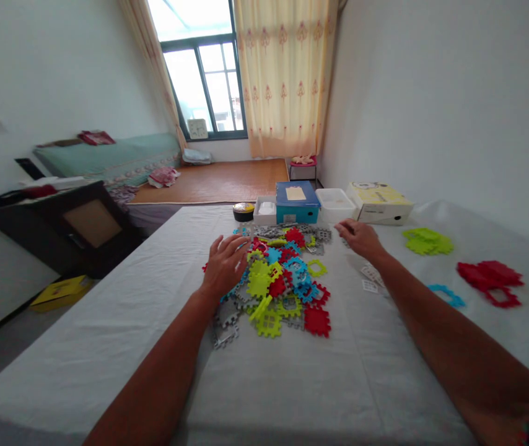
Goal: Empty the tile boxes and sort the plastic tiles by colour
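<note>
A mixed heap of plastic interlocking tiles (269,279) in red, lime green, blue and grey lies on the white-covered table. My left hand (225,265) rests over the heap's left edge, fingers stretched out and a little apart. To the right of the heap is my right hand (360,238), its fingers curled together; what they hold, if anything, is too small to make out. Small white lattice pieces (370,285) lie just below that hand, partly hidden by my forearm. A red solid tile (317,321) sits at the heap's near right corner.
Sorted at the right are a lime green pile (427,241), a red pile (490,275) and a blue frame tile (448,295). Along the far edge stand a black round tin (243,212), a blue box (297,203), a white plastic tub (335,203) and a yellow box (380,203).
</note>
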`<state>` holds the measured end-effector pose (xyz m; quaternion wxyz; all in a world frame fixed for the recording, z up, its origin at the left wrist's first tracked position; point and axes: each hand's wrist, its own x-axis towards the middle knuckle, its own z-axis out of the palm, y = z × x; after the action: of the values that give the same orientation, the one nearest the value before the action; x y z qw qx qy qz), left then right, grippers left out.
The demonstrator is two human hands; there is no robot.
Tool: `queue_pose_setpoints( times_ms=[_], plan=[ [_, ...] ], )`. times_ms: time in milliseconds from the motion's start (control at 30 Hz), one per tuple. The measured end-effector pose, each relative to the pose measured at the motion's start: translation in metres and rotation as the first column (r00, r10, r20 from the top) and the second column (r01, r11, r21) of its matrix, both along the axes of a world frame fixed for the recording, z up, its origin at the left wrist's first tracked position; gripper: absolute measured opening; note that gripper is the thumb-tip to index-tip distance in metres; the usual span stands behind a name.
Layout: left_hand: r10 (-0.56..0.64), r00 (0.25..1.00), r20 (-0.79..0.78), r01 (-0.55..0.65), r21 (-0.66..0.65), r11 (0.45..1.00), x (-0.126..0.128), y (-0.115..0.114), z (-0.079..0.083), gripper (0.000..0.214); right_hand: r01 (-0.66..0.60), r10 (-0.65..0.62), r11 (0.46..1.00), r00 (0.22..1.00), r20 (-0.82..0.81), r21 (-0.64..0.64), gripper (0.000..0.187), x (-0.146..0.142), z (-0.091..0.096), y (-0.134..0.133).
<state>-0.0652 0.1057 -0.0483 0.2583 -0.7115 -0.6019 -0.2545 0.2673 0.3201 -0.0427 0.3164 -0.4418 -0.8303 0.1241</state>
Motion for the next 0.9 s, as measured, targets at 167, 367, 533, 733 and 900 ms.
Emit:
queue_pose_setpoints(
  times_ms=[167, 367, 533, 733, 900],
  plan=[
    [-0.214, 0.966, -0.145, 0.211, -0.032, 0.977, 0.035, -0.009, 0.008, 0.046, -0.475, 0.387, 0.847, 0.858, -0.337, -0.238, 0.044, -0.073, 0.008, -0.077],
    [-0.339, 0.926, -0.167, 0.319, -0.135, 0.938, 0.053, -0.008, 0.0, 0.047, -0.578, 0.453, 0.792, 0.773, -0.443, -0.198, 0.035, -0.097, -0.012, -0.113],
    [-0.382, 0.911, -0.151, 0.359, -0.163, 0.919, 0.054, -0.006, -0.001, 0.046, -0.543, 0.375, 0.793, 0.792, -0.481, -0.276, 0.027, -0.09, -0.013, -0.095],
    [-0.226, 0.971, -0.076, 0.222, -0.057, 0.973, 0.023, -0.007, 0.004, 0.046, -0.107, 0.048, 0.983, 0.935, -0.351, -0.152, 0.03, -0.029, -0.007, -0.015],
    [0.028, 0.999, 0.042, -0.028, -0.012, 1.0, -0.02, -0.007, 0.006, 0.035, 0.34, -0.328, 0.93, 0.939, 0.1, -0.142, 0.027, 0.041, -0.027, 0.039]
  ],
)
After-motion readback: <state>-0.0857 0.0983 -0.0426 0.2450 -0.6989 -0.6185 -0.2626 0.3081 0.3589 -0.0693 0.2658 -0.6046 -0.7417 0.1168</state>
